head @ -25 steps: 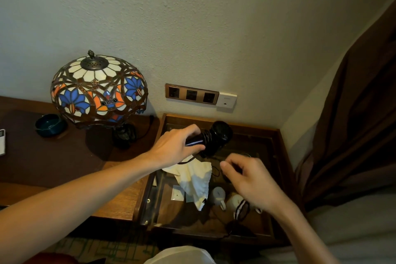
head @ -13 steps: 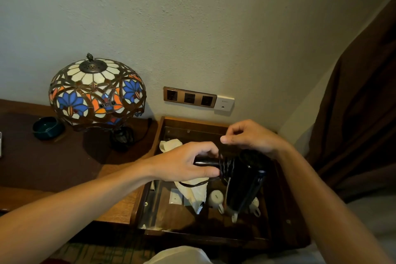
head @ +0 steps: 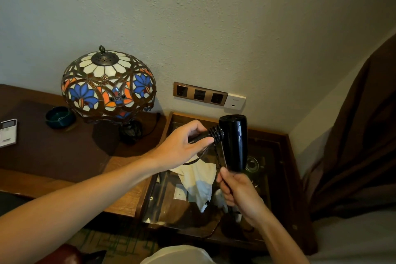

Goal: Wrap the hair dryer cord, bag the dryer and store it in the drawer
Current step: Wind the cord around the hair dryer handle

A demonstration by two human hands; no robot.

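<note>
A black hair dryer (head: 234, 141) hangs in the air above the open wooden drawer (head: 287, 152). My left hand (head: 182, 146) grips its handle, which has several turns of black cord (head: 216, 134) wound around it. Below the dryer's barrel, my right hand (head: 237, 191) pinches the loose stretch of cord that runs up to the handle. A white cloth bag (head: 199, 180) lies crumpled in the drawer under the dryer. The cord's plug is hidden.
A stained-glass lamp (head: 108, 83) stands on the brown desk (head: 53, 156) left of the drawer, with a dark green ashtray (head: 60, 117) and a white remote (head: 7, 133). White cups (head: 220, 197) sit in the drawer. A socket strip (head: 200, 93) is on the wall. Brown curtain (head: 360, 135) hangs right.
My right hand has swung from above the dryer down to below its barrel, carrying the cord around. The dryer has turned, and its barrel now stands upright and higher.
</note>
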